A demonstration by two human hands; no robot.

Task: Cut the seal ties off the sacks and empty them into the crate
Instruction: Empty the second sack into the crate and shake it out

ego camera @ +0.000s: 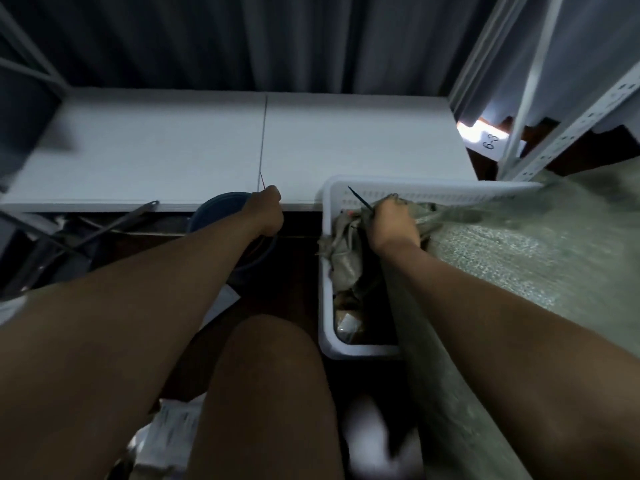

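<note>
A pale grey table (pixel 173 147) with a centre seam stands before dark curtains. On the floor (pixel 298 265) below stands a white crate (pixel 325 306).

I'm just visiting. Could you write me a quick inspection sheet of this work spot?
Surface: white table, bare where visible.
Job's things: white crate holding grey bundles; grey-green sack draped over its right side.
Clutter: blue bucket under the table edge; papers on the floor.
Hands: left hand pinches a thin red tie; right hand grips the sack mouth and a thin dark tool.
Cables: nothing seen.
Surroundings: dark curtain; metal shelving.
</note>
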